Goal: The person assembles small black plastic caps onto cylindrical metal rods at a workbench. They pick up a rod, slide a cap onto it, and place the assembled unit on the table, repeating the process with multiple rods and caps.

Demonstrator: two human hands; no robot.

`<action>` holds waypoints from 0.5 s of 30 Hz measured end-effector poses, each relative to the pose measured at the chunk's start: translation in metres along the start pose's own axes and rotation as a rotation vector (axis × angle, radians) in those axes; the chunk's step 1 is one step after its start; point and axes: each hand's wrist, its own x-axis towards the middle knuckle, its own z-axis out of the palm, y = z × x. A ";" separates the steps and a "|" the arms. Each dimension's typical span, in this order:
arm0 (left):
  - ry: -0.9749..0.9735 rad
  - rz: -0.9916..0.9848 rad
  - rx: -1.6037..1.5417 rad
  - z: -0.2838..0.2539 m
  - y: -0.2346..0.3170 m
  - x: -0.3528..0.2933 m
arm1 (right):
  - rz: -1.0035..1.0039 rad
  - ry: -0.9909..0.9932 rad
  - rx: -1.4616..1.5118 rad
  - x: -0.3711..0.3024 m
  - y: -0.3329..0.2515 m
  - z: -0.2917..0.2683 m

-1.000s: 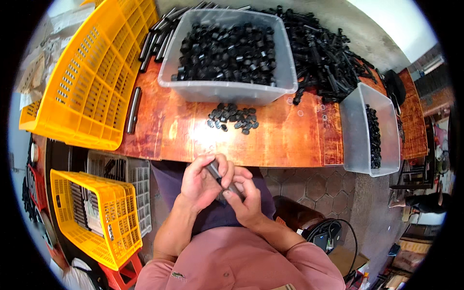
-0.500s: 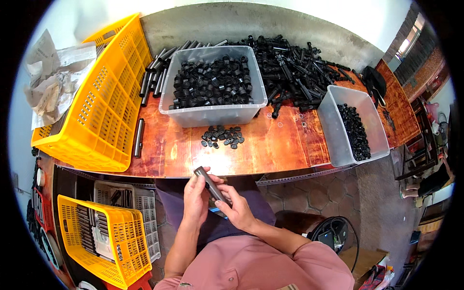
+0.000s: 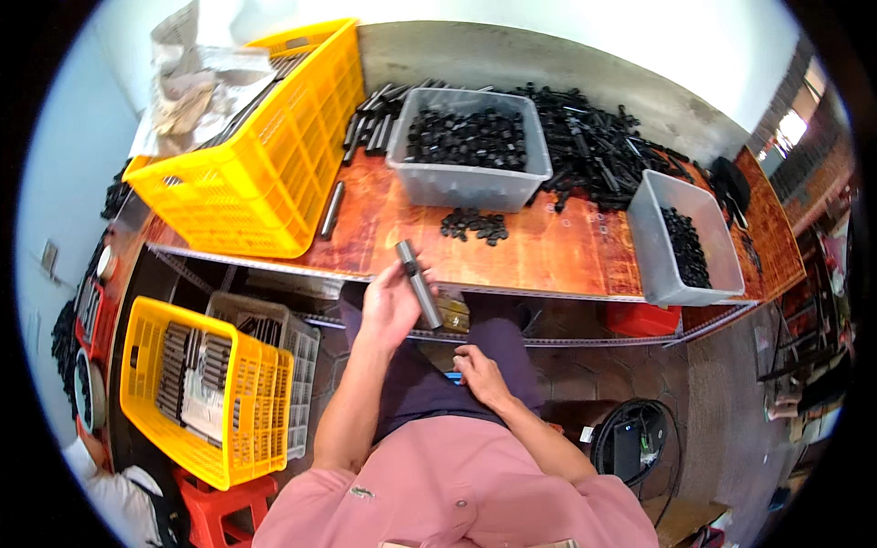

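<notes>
My left hand [image 3: 391,306] is raised near the table's front edge, closed round a dark grey metal tube [image 3: 420,290]. The tube tilts across my palm, its upper end toward the table and its lower end over my lap. Lower down, above my thighs, my right hand [image 3: 480,376] is apart from the tube with its fingers curled in. What it holds, if anything, cannot be made out. Beside its fingertips a small blue thing [image 3: 454,375] shows on my lap. A small pile of flat black caps [image 3: 473,226] lies on the table [image 3: 548,265] beyond my left hand.
A clear bin [image 3: 470,187] of black rings stands behind the caps. Right of it are heaped black parts [image 3: 594,155] and another clear bin [image 3: 671,288]. A yellow crate [image 3: 274,173] and a single tube [image 3: 332,210] are left. Another yellow crate [image 3: 239,438] holds tubes below.
My right hand has let go of the tube and dropped toward my lap. My left hand alone now holds the tube, slightly higher in the view. The whole view has shifted.
</notes>
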 end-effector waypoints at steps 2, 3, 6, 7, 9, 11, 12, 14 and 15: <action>-0.063 -0.016 0.008 0.006 -0.001 0.000 | -0.024 -0.003 -0.018 -0.007 -0.004 0.001; -0.097 -0.024 0.004 0.010 0.001 -0.003 | -0.025 -0.007 -0.033 -0.010 -0.007 0.003; -0.147 -0.048 -0.007 0.018 0.002 -0.010 | -0.026 -0.007 -0.068 -0.019 -0.016 0.005; -0.148 -0.051 -0.010 0.020 0.001 -0.013 | -0.037 0.000 -0.087 -0.021 -0.016 0.005; -0.148 -0.055 -0.015 0.024 0.002 -0.018 | -0.068 0.003 -0.099 -0.024 -0.016 0.008; -0.071 -0.026 0.043 0.030 -0.002 -0.020 | -0.107 0.003 -0.095 -0.026 -0.018 0.010; -0.031 -0.012 0.072 0.031 -0.003 -0.021 | -0.142 -0.012 -0.123 -0.026 -0.021 0.010; -0.002 0.019 0.082 0.025 -0.002 -0.026 | -0.211 -0.039 -0.171 -0.029 -0.034 0.011; 0.013 0.033 0.088 0.021 0.000 -0.030 | -0.232 -0.062 -0.186 -0.031 -0.045 0.010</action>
